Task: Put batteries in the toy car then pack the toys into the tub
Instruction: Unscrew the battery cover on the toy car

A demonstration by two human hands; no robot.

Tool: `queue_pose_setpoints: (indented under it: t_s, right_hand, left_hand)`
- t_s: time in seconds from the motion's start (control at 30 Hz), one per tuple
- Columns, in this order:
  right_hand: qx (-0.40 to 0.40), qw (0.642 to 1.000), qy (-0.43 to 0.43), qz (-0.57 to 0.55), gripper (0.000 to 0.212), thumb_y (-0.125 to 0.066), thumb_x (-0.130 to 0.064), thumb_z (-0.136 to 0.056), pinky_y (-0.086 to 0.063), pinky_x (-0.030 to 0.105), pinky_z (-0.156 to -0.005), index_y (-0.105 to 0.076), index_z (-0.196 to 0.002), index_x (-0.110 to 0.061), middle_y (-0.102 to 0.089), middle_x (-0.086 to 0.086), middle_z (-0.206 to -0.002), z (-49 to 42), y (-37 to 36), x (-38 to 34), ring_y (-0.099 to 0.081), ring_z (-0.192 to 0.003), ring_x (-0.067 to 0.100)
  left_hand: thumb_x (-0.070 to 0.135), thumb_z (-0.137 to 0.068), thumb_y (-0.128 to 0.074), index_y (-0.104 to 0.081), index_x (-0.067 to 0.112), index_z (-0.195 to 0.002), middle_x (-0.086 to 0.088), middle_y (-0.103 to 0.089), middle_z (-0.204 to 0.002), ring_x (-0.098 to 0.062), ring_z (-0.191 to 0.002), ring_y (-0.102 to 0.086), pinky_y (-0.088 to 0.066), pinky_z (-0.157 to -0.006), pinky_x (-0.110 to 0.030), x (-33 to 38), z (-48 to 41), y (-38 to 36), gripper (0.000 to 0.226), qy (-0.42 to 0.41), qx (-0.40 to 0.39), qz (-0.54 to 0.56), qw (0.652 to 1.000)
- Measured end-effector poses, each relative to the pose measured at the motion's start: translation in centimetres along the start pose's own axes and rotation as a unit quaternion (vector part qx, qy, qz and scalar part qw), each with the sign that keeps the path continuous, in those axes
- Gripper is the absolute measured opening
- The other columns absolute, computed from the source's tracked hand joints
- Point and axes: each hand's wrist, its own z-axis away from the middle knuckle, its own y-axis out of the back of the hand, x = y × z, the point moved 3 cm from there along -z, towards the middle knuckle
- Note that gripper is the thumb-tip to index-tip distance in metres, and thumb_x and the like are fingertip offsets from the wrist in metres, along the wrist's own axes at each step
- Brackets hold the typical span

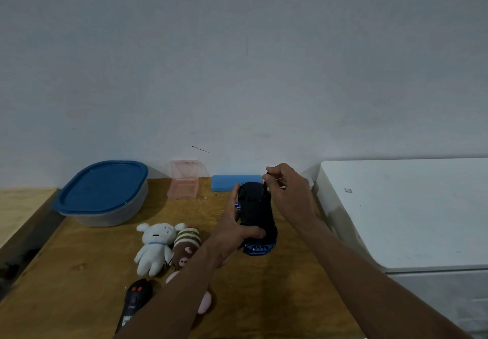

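From the head view, the left hand (232, 226) grips the upturned toy car (255, 212) round its body, while the right hand (287, 193) pinches its far end. It is probably light, stiff plastic, so it is best held by the body and not the wheels.

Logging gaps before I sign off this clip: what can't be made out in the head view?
Head view:
Small item pinched by the right hand: tiny, dim.
Toy car battery bay: dark underside, gripped by the left hand; batteries unclear.
Tub contents: blue lid covers them.
Pink plush: mostly under the left forearm.
Remote: lower end behind the forearm.
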Motion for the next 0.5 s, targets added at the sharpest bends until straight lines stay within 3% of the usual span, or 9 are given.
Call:
queue_pose_setpoints:
  t_s: [0.13,0.23,0.4,0.5]
  right_hand:
    - [0.011,1.0,-0.017,-0.003,0.01,-0.07,-0.014,-0.086,-0.047,0.004,-0.061,-0.061,-0.085,-0.009,-0.063,-0.01,-0.079,0.13,0.2,0.04,-0.062,-0.069,0.001]
    - [0.007,1.0,-0.008,-0.006,0.01,-0.068,-0.012,-0.088,-0.048,0.004,-0.066,-0.066,-0.096,-0.007,-0.065,-0.008,-0.088,0.01,0.01,-0.1,-0.066,-0.078,0.008]
    - [0.008,0.999,-0.033,-0.018,0.011,-0.07,-0.012,-0.085,-0.051,0.008,-0.068,-0.067,-0.095,-0.01,-0.068,-0.005,-0.085,-0.49,-0.2,-0.09,-0.064,-0.077,0.001]
    - [-0.015,0.999,-0.026,-0.025,0.016,-0.068,-0.011,-0.087,-0.052,0.01,-0.075,-0.069,-0.103,-0.012,-0.071,-0.003,-0.094,-0.68,-0.48,-0.06,-0.066,-0.084,0.001]
  left_hand:
    - [0.0,-0.051,-0.081,-0.018,0.064,-0.138,-0.009,-0.05,-0.137,-0.033,-0.117,-0.058,-0.05,-0.097,-0.054,0.18,-0.07,0.11,0.125,0.0,0.006,0.007,1.0]
    - [-0.002,-0.053,-0.082,-0.019,0.064,-0.138,-0.009,-0.052,-0.136,-0.033,-0.115,-0.059,-0.052,-0.095,-0.054,0.31,-0.15,0.15,0.124,-0.003,0.005,0.006,1.0]
    - [-0.003,-0.057,-0.081,-0.017,0.063,-0.139,-0.01,-0.054,-0.134,-0.033,-0.113,-0.061,-0.051,-0.095,-0.054,0.51,-0.11,0.01,0.123,-0.003,0.004,0.01,1.0]
    - [-0.002,-0.056,-0.081,-0.018,0.063,-0.139,-0.011,-0.054,-0.133,-0.034,-0.113,-0.061,-0.052,-0.094,-0.055,0.64,-0.2,0.23,0.123,-0.003,0.005,0.01,1.0]
